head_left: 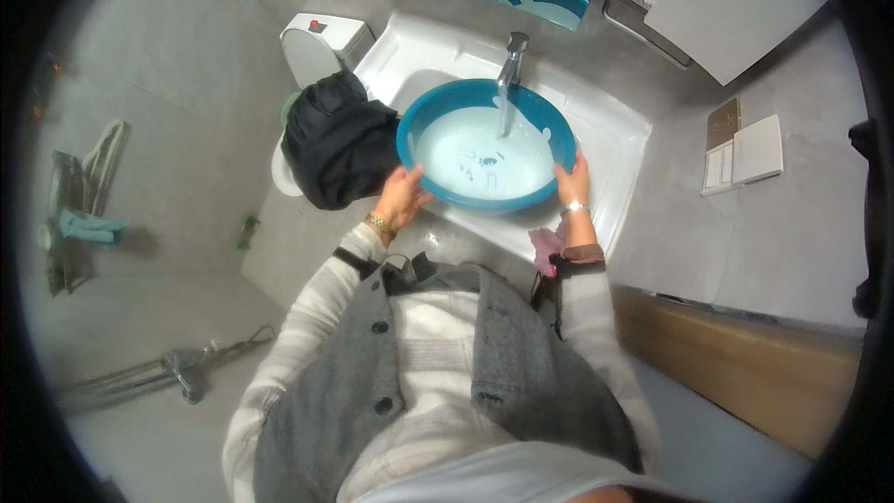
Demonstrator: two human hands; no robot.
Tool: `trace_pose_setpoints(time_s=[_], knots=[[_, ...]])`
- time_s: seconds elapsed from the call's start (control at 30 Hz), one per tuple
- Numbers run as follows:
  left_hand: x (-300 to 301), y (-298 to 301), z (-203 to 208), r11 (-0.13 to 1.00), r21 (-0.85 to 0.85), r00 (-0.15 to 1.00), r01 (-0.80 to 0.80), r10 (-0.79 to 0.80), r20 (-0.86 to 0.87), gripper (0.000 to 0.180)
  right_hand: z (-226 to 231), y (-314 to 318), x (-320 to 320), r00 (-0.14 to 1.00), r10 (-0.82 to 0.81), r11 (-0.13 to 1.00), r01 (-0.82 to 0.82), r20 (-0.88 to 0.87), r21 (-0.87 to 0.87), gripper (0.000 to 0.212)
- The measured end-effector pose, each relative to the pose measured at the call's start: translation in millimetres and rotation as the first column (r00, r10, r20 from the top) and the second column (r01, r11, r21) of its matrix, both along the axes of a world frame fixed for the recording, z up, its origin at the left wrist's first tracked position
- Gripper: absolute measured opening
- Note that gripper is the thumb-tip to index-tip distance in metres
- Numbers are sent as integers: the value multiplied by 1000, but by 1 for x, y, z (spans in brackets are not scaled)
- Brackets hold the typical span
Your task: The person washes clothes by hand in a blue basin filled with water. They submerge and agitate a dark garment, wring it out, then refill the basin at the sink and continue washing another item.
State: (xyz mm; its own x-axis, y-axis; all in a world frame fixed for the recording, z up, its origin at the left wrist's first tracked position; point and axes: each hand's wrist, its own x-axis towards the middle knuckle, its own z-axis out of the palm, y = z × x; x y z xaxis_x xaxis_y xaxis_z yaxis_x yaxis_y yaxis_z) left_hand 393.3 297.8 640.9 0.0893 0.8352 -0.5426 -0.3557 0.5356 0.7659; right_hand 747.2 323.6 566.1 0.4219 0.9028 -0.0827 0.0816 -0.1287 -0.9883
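Observation:
A teal plastic basin [438, 104] with a pale, printed bottom stands in the white washbasin, tilted slightly by the lens's view. From the chrome faucet [513, 58] a stream of water falls into it, and water appears to cover its bottom. My left hand [402, 197] grips the basin's near left rim, fingers closed around the edge. On the near right rim, my right hand [574, 183] holds on in the same way. The undersides of both grips are hidden. A bundle of black cloth [340, 144] lies just left of the basin, close to my left hand.
The white washbasin [626, 144] surrounds the teal basin. A white toilet [326, 42] stands behind the black cloth. Pink cloth [548, 248] hangs by my right wrist. A mirror is above the faucet, a wall switch panel [756, 149] at right, and a shower fitting [182, 368] at lower left.

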Motion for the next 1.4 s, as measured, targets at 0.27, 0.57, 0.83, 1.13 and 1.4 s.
trace_pose_setpoints(time_s=[0.27,0.57,0.83,1.13,1.4], knots=[[8,-12,-5,996,-13,996,88,-87,24,25,28,-61,-61,863,-68,988,-12,-501,-153,49],[-3,-3,5,972,-54,966,229,-234,-114,47,54,-88,-113,871,-203,943,51,-447,-329,47],[-7,0,8,958,-64,939,279,-287,-191,58,61,-82,-124,908,-208,933,73,-363,-352,50],[-13,-1,3,950,-97,937,297,-310,-160,63,60,-82,-131,908,-247,921,112,-338,-373,54],[-14,0,21,935,-113,917,337,-353,-187,76,58,-78,-127,910,-243,913,97,-336,-397,57]])
